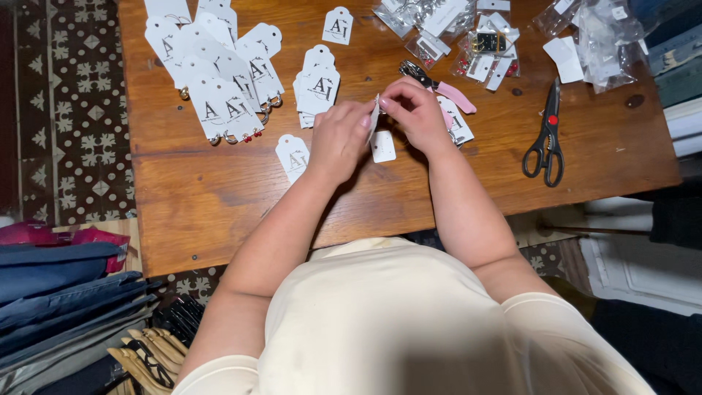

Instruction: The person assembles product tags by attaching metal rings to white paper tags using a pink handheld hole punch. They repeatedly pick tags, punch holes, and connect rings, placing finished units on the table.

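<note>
Head view: white tag point(374, 117) between left hand point(338, 139) and right hand point(417, 113) fingertips.

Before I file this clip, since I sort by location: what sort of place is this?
Probably a small shop's or home jewellery-packing table: white card tags with earrings on a brown wooden table, clear plastic bags of parts, and folded denim beside wooden hangers.

Bare wooden table point(219, 212) near edge; card tags point(227, 95) crowd left, scissors point(545, 139) block right.
</note>
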